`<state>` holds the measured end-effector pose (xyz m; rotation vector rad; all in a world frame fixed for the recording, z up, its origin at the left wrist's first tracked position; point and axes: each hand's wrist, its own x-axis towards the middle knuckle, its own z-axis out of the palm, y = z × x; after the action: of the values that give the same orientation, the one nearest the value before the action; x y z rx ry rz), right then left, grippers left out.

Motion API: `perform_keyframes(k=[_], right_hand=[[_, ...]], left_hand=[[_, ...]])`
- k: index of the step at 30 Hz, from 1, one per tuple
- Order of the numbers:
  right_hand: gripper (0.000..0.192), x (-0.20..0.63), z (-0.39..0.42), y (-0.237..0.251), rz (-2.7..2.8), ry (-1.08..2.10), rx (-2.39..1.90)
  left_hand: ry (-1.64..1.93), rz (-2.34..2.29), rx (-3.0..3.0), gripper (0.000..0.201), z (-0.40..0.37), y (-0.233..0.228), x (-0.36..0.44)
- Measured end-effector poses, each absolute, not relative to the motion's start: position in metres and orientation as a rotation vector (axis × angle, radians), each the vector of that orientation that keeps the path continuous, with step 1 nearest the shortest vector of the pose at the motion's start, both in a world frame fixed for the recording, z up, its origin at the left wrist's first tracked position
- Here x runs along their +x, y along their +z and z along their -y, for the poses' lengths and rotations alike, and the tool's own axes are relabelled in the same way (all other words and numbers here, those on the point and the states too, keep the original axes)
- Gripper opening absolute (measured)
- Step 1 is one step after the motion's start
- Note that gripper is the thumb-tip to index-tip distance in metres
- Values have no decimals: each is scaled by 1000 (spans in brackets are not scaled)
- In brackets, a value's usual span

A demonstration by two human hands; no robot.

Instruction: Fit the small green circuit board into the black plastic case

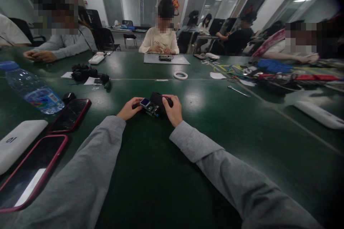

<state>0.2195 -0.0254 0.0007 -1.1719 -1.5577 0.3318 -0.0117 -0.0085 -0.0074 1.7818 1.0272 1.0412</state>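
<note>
My left hand (pixel 130 108) pinches the left side of a small green circuit board (pixel 152 109). A little square screen (pixel 145 102) sits on the board's upper left. My right hand (pixel 174 110) is closed around a black box-like piece (pixel 156 99), its thumb on top. The black piece is right up against the board; whether they are joined I cannot tell. Both things are held low over the dark green table (pixel 161 171), in front of me. Some fingertips are hidden behind the pieces.
To my left are a water bottle (pixel 37 91), two red-edged phones (pixel 71 114) and a white power bank (pixel 20 141). Ahead lies a white tape ring (pixel 180 75). A wrench (pixel 238 91) and tangled cables (pixel 236 69) lie to the right. Several people sit around.
</note>
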Motion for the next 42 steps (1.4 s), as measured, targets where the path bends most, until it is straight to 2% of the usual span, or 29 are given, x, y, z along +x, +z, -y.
perform_keyframes(k=[17, 42], right_hand=[[23, 212, 40, 10, 1722, 104, -965], [23, 211, 41, 8, 1814, -69, -985]], left_hand=[[1034, -1025, 1831, 43, 7, -10, -13], [1025, -1029, 1850, 43, 7, -9, -14]])
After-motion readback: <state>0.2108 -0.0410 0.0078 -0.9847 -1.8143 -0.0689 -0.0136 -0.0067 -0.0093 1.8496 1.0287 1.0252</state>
